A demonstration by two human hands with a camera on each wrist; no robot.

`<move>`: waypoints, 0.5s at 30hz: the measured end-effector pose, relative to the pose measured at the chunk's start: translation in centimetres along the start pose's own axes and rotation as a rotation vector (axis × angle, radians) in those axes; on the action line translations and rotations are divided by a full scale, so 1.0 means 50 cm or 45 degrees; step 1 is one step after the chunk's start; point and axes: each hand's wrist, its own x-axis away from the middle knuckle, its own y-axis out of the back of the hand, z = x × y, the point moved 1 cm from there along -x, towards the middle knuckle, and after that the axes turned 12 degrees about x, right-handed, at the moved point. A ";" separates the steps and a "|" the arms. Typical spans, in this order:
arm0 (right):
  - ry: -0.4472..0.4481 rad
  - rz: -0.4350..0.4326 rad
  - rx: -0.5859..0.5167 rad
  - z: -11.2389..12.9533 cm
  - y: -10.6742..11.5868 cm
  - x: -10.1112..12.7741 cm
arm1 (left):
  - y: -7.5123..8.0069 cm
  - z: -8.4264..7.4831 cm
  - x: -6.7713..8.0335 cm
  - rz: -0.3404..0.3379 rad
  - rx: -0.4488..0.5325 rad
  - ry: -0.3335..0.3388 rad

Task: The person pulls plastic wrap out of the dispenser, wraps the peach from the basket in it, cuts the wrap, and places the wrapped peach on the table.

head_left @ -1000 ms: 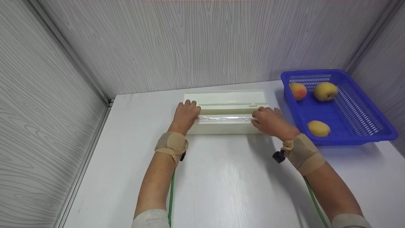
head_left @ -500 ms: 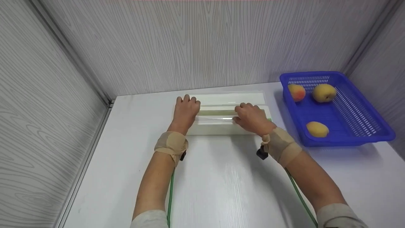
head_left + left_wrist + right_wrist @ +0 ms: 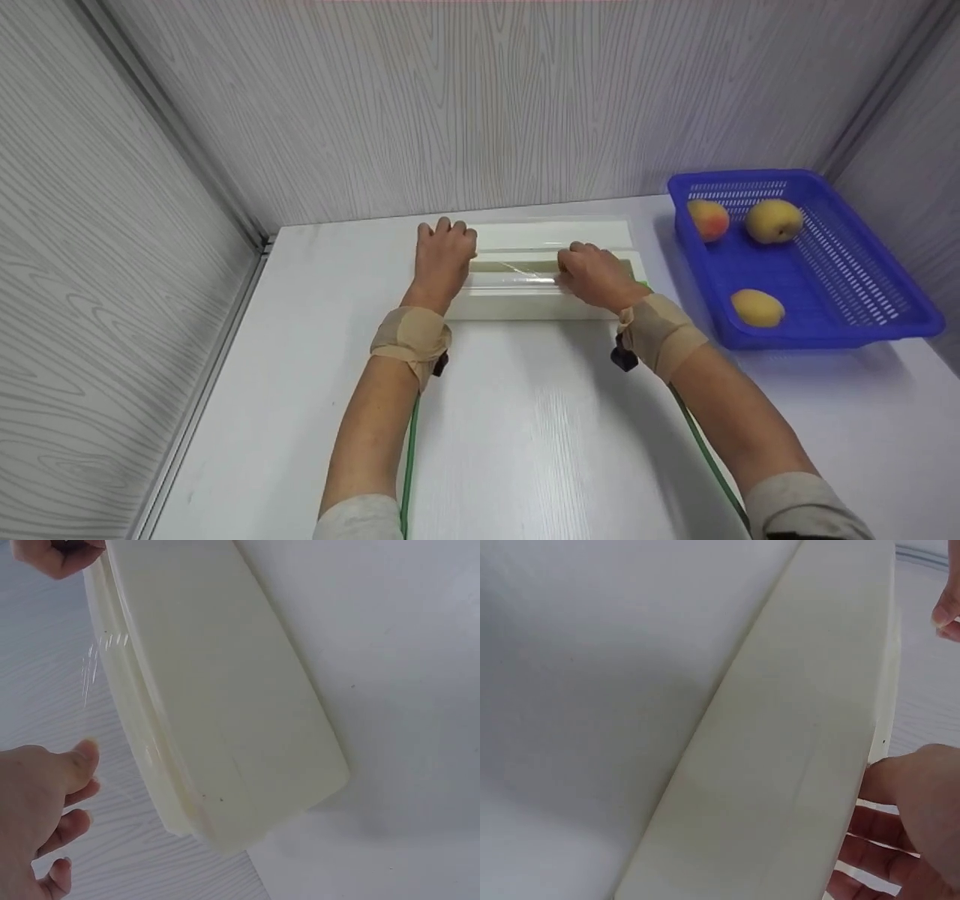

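Observation:
A long off-white cling film dispenser [image 3: 536,306] lies crosswise on the table, its lid [image 3: 555,234] folded back toward the wall. Clear cling film [image 3: 517,279] stretches between the hands above the open slot, creased and shiny. At the dispenser's left end, my left hand [image 3: 444,259] pinches the film between thumb and fingers; in the left wrist view the film runs from its thumb tip across the dispenser. My right hand [image 3: 596,274] curls over the slot right of the middle, pinching the film. Its fingertips are partly hidden behind the dispenser's edge [image 3: 780,727] in the right wrist view.
A blue plastic basket [image 3: 825,337] stands at the right, close to the dispenser, holding two round yellow fruits, one blushed red [image 3: 709,220], and an oval yellow one [image 3: 757,308]. Panelled walls [image 3: 480,105] enclose the back and sides. Green cords [image 3: 409,465] trail from both wrists.
My right hand has slid left along the dispenser from its right end, then stayed near there. The film between the hands now shows a slanting crease. My left hand has risen slightly.

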 end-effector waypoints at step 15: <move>0.016 0.078 -0.323 0.008 -0.009 -0.020 | 0.006 0.005 -0.010 0.094 0.076 0.103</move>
